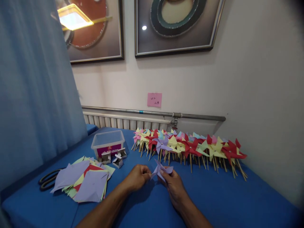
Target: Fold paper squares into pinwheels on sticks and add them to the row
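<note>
Dozens of finished pinwheels [190, 147] already lie in a long row on the blue table [225, 196], along the wall under the radiator pipe [152, 113], their sticks pointing toward me and their heads overlapping in red, yellow, green, pink and lilac. So I judge most of the run done, though the stack of cut paper squares [83, 182] on my left is thick enough that plenty remains (I cannot count the sheets).

Between my hands, just above the tabletop and in front of the row, is the lilac paper pinwheel head [162, 170] I am folding. It looks half-formed: a few pointed flaps stand up and curl toward the middle, and I see no stick on it yet. My left hand [137, 178] is closed in a pinch, fingertips at the paper's left edge. My right hand [173, 183] grips the paper from below and behind, thumb and fingers pressed on the flaps.

Beyond the stack stands a clear plastic tub [108, 144] with a purple label, a few small white boxes [117, 161] just beside it. Black scissors [48, 181] poke out from under the papers at the table's left edge.
</note>
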A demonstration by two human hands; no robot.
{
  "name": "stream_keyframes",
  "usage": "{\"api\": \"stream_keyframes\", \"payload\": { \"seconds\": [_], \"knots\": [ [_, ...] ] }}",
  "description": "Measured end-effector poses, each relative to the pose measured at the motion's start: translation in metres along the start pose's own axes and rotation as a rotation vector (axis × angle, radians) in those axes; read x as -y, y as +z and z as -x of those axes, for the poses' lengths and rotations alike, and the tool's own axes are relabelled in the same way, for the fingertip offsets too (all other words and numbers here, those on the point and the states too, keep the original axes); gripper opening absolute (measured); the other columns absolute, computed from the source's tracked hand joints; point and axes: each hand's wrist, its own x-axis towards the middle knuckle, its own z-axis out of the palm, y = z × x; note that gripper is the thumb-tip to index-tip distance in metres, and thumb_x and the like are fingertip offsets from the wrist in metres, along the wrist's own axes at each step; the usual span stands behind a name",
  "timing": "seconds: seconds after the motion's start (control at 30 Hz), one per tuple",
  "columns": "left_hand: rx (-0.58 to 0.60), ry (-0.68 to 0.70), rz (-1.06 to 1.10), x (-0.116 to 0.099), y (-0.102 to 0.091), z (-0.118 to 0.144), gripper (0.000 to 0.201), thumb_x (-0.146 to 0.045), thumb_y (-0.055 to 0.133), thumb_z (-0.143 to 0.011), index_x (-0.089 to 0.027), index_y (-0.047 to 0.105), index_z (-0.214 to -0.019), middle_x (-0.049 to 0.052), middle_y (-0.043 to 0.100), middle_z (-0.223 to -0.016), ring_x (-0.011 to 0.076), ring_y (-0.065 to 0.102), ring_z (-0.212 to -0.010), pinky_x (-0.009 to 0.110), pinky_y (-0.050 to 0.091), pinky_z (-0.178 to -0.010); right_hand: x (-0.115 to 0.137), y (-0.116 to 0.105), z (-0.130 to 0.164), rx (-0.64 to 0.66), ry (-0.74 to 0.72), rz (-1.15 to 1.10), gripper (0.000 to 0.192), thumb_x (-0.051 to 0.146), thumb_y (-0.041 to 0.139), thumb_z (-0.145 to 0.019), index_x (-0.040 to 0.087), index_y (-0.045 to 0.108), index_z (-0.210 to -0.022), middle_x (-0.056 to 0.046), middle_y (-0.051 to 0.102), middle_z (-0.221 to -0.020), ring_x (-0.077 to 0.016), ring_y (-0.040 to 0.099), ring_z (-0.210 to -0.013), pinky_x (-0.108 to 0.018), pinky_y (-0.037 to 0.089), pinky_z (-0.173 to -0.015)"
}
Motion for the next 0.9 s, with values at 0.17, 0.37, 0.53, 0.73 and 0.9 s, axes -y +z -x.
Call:
{"api": "stream_keyframes", "payload": {
  "seconds": [0.17,0.37,0.53,0.73,0.9],
  "knots": [
    [-0.004,0.004,-0.017,-0.0007,0.0020,0.0010,0.008,-0.024,0.055,-0.074,-0.018,0.059,-0.070,-0.005,0.050,-0.055,0.0104,0.038,-0.049,0.025,0.030,-0.053,-0.0008,-0.0017,-0.0005,0.006,-0.011,0.026,0.042,0.040,0.095,-0.052,0.019,0.073,-0.082,-0.002,0.075,-0.078,-0.0190,0.067,-0.072,-0.034,0.055,-0.076],
    [0.016,-0.012,-0.003,0.0031,0.0018,-0.0007,0.009,-0.026,0.055,-0.073,-0.018,0.058,-0.070,-0.004,0.050,-0.055,0.0099,0.039,-0.047,0.024,0.028,-0.050,0.0027,0.0001,0.0030,0.014,0.008,-0.007,0.042,0.038,0.095,-0.051,0.018,0.073,-0.080,-0.002,0.075,-0.078,-0.0185,0.067,-0.074,-0.033,0.055,-0.077],
    [0.022,-0.026,0.002,0.0055,0.0024,-0.0019,0.008,-0.025,0.055,-0.075,-0.018,0.057,-0.071,-0.005,0.050,-0.054,0.0094,0.036,-0.044,0.025,0.026,-0.049,0.0034,0.0012,0.0034,0.013,0.005,-0.017,0.040,0.036,0.095,-0.051,0.018,0.074,-0.080,-0.002,0.075,-0.079,-0.0183,0.067,-0.076,-0.032,0.054,-0.078],
    [0.011,-0.020,0.002,0.0014,0.0050,0.0004,0.007,-0.022,0.054,-0.075,-0.018,0.056,-0.070,-0.006,0.048,-0.054,0.0087,0.035,-0.046,0.025,0.027,-0.051,0.0004,0.0002,0.0007,-0.008,-0.003,-0.010,0.039,0.036,0.095,-0.051,0.019,0.073,-0.079,-0.002,0.075,-0.077,-0.0179,0.066,-0.072,-0.031,0.054,-0.074],
    [0.007,-0.028,-0.015,0.0039,0.0069,0.0004,0.007,-0.023,0.056,-0.076,-0.019,0.055,-0.070,-0.007,0.048,-0.055,0.0081,0.034,-0.046,0.024,0.025,-0.050,-0.0027,-0.0030,-0.0016,0.007,-0.026,0.004,0.041,0.041,0.094,-0.054,0.019,0.073,-0.080,-0.003,0.075,-0.078,-0.0197,0.067,-0.072,-0.033,0.054,-0.072]
  ]
}}
